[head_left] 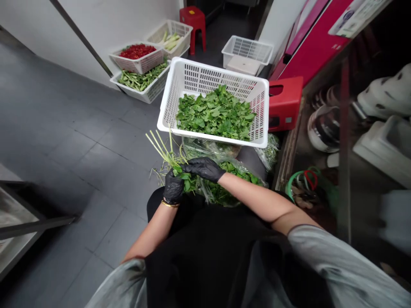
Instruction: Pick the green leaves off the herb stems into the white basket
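Note:
My left hand (174, 187), in a black glove, is closed around a bunch of leafy greens (189, 182) whose pale bare stems (162, 147) stick up and to the left. My right hand (205, 168), gloved alike, reaches across from the right with its fingertips closed at the base of those stems. What exactly its fingers pinch is too small to make out. Just beyond the hands stands a white slotted basket (213, 137) holding a heap of picked green leaves (215, 110). Under my right forearm lies a clear plastic bag (207, 192) with more greens.
Loose stems (157, 173) lie on the floor left of the basket. Farther back are baskets of red chillies (137, 51), green beans (141, 79) and pale vegetables (171, 41). A red stool (193, 23) and a white basket (247, 49) stand behind. Shelving (345, 149) runs along the right.

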Demonstrator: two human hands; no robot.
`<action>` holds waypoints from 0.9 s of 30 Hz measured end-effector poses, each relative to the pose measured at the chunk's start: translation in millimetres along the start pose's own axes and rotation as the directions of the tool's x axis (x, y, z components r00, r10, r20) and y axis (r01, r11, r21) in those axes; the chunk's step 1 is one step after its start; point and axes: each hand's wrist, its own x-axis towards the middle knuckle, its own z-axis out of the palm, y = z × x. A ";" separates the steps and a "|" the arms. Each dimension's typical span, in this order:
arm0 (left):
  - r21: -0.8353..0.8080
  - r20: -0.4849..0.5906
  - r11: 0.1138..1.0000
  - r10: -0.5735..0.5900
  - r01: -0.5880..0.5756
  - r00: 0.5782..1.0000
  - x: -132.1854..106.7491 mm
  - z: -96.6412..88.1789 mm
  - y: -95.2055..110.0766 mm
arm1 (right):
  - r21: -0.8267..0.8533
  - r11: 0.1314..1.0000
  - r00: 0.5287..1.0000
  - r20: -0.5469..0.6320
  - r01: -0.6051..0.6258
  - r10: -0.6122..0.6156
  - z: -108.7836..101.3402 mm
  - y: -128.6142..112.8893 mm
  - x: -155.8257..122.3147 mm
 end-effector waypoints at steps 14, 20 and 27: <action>-0.074 0.096 0.972 -0.218 0.225 0.971 8.9 -9.3 8.8 | -0.299 0.943 0.977 0.191 0.145 -0.090 1.3 2.6 -7.4; -0.171 0.057 0.959 -0.221 0.228 0.974 16.8 -21.9 0.7 | -0.066 0.996 0.980 -0.183 0.064 -0.075 3.6 3.4 1.0; 0.215 -0.122 0.969 -0.095 0.120 0.988 29.3 -45.4 6.0 | 0.132 0.988 0.949 -0.295 -0.075 0.111 -13.5 -3.1 33.1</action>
